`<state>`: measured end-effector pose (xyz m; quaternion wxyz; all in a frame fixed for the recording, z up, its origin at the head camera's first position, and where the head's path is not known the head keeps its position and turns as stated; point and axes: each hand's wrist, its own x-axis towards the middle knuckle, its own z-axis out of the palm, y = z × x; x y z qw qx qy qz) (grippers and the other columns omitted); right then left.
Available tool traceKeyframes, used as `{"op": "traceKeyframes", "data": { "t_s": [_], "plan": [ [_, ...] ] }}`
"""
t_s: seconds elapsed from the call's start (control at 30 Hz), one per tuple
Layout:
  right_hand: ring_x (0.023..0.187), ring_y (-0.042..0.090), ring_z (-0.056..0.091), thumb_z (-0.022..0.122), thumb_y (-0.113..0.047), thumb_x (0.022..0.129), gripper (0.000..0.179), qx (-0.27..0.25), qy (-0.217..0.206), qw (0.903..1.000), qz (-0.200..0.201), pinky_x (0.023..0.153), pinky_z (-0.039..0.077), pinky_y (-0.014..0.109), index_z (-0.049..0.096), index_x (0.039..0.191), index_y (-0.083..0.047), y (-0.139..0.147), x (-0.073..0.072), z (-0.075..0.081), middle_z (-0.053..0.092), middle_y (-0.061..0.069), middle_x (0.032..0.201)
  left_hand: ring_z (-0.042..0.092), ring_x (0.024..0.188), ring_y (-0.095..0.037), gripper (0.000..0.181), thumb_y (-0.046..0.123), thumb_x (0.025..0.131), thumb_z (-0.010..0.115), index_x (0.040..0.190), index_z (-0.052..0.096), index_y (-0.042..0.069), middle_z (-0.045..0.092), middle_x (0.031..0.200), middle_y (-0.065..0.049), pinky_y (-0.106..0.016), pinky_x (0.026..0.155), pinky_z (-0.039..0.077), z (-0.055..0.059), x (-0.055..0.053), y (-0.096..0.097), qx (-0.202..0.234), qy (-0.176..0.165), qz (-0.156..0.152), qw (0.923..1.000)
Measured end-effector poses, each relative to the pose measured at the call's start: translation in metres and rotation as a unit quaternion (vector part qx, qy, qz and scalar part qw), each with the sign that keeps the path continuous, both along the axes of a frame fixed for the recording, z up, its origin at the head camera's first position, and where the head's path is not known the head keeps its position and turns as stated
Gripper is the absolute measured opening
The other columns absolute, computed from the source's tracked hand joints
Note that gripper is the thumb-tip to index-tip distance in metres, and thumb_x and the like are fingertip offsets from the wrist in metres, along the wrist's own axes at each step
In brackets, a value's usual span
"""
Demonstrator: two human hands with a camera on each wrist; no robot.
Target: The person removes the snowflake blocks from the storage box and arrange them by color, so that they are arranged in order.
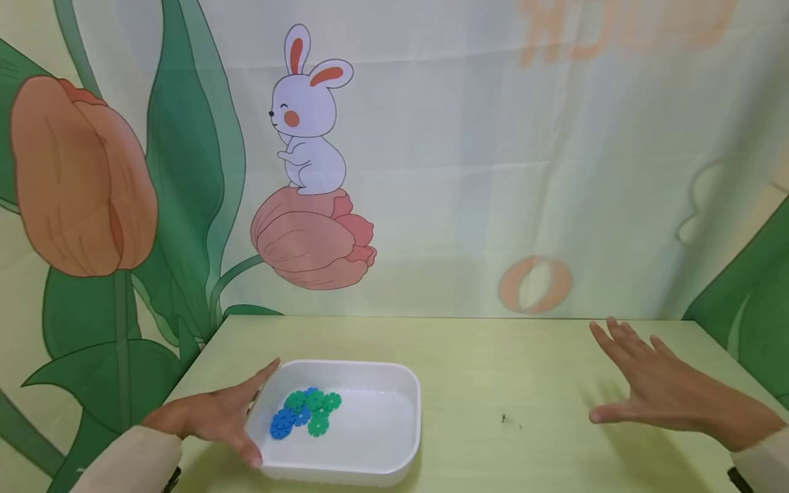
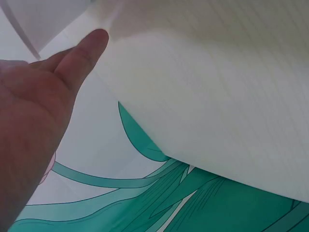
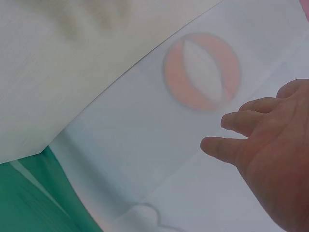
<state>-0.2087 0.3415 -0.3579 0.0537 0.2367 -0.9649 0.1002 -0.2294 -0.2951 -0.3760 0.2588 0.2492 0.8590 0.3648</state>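
Note:
A white plastic tub (image 1: pixel 370 445) stands on the table's left half. Inside, toward its left end, lie several small notched discs: blue ones (image 1: pixel 281 433) overlapping at the left and green ones (image 1: pixel 318 424) beside them. My left hand (image 1: pixel 216 414) spans the tub's left end, thumb at the near corner and a finger reaching along to the far corner. In the left wrist view its fingers (image 2: pixel 92 46) look straight. My right hand (image 1: pixel 672 390) hovers over the table's right side with fingers spread, holding nothing; straight fingers (image 3: pixel 224 149) show in the right wrist view too.
A pale yellow-green table (image 1: pixel 468 363) reaches back to a printed cloth (image 1: pixel 431 171) with a rabbit (image 1: pixel 314 157) and tulips. A few tiny dark specks (image 1: pixel 503 418) mark the tabletop between the tub and my right hand.

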Motion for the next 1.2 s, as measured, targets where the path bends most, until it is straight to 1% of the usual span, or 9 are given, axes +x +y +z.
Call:
{"op": "traceKeyframes", "data": {
  "t_s": [0.1,0.23,0.4,0.57,0.7,0.83,0.93,1.03,1.2],
  "plan": [
    [0.144,0.054,0.013,0.077,-0.058,0.078,0.124,-0.003,-0.006,0.9999,0.015,0.107,0.007,0.072,0.002,0.161,-0.006,-0.010,-0.003,0.004,0.012,0.036,0.158,0.035,0.133,-0.040,0.141,0.046,0.072,0.089,0.155,-0.013,-0.003,0.023,0.155,-0.028,-0.063,0.105,0.032,-0.002,0.000,0.001,-0.014,-0.019,0.010,0.9997],
    [0.143,0.054,0.015,0.077,-0.061,0.076,0.126,-0.009,-0.017,0.9994,0.028,0.107,0.011,0.071,0.003,0.161,-0.006,-0.024,-0.006,0.008,0.012,0.035,0.158,0.036,0.131,-0.037,0.140,0.045,0.072,0.089,0.155,-0.012,-0.002,0.025,0.155,-0.025,-0.064,0.105,0.031,-0.002,-0.001,0.002,-0.030,-0.026,0.020,0.9990],
    [0.142,0.055,0.017,0.077,-0.063,0.075,0.126,-0.016,-0.031,0.9984,0.046,0.107,0.015,0.070,0.007,0.160,-0.003,-0.044,-0.010,0.013,0.014,0.034,0.158,0.036,0.131,-0.038,0.140,0.046,0.071,0.089,0.157,-0.011,0.001,0.024,0.155,-0.025,-0.064,0.105,0.033,-0.003,-0.001,0.003,-0.026,-0.029,0.033,0.9987],
    [0.142,0.053,0.020,0.078,-0.063,0.075,0.125,-0.030,-0.046,0.9958,0.073,0.106,0.026,0.068,0.009,0.159,-0.001,-0.067,-0.017,0.016,0.014,0.031,0.160,0.032,0.134,-0.039,0.140,0.044,0.069,0.090,0.158,-0.010,0.005,0.017,0.157,-0.027,-0.063,0.105,0.032,-0.006,0.000,0.002,-0.023,-0.030,0.038,0.9985],
    [0.145,0.045,0.021,0.076,-0.063,0.077,0.123,-0.060,-0.079,0.9915,0.084,0.107,0.029,0.063,0.008,0.160,-0.002,-0.083,-0.023,0.016,0.012,0.023,0.163,0.031,0.134,-0.039,0.139,0.045,0.069,0.090,0.159,-0.009,0.007,0.015,0.159,-0.026,-0.063,0.106,0.031,-0.007,-0.001,0.000,-0.025,-0.038,0.043,0.9980],
    [0.145,0.040,0.027,0.074,-0.067,0.077,0.122,-0.083,-0.102,0.9875,0.087,0.109,0.030,0.059,0.012,0.159,0.000,-0.097,-0.025,0.016,0.018,0.018,0.163,0.030,0.135,-0.038,0.141,0.046,0.068,0.090,0.159,-0.010,0.007,0.015,0.159,-0.025,-0.062,0.107,0.030,-0.007,-0.003,0.001,-0.029,-0.043,0.043,0.9977],
    [0.143,0.039,0.032,0.073,-0.069,0.077,0.121,-0.092,-0.111,0.9855,0.090,0.108,0.032,0.058,0.015,0.158,0.001,-0.106,-0.026,0.015,0.024,0.017,0.161,0.028,0.137,-0.039,0.142,0.049,0.068,0.090,0.158,-0.011,0.006,0.013,0.160,-0.025,-0.063,0.108,0.028,-0.006,-0.003,0.002,-0.033,-0.044,0.041,0.9977],
    [0.143,0.036,0.033,0.073,-0.069,0.077,0.120,-0.105,-0.121,0.9821,0.099,0.108,0.033,0.056,0.017,0.158,0.000,-0.116,-0.029,0.013,0.026,0.016,0.161,0.027,0.138,-0.040,0.143,0.049,0.068,0.090,0.158,-0.012,0.006,0.011,0.161,-0.025,-0.063,0.109,0.026,-0.005,-0.002,0.002,-0.031,-0.048,0.040,0.9976],
    [0.143,0.032,0.033,0.075,-0.063,0.079,0.115,-0.136,-0.132,0.9747,0.119,0.109,0.033,0.053,0.020,0.157,0.001,-0.132,-0.034,0.008,0.030,0.015,0.159,0.024,0.139,-0.040,0.142,0.049,0.069,0.090,0.158,-0.013,0.007,0.009,0.161,-0.025,-0.063,0.110,0.023,-0.007,0.000,0.001,-0.014,-0.055,0.040,0.9976]
  ]
}}
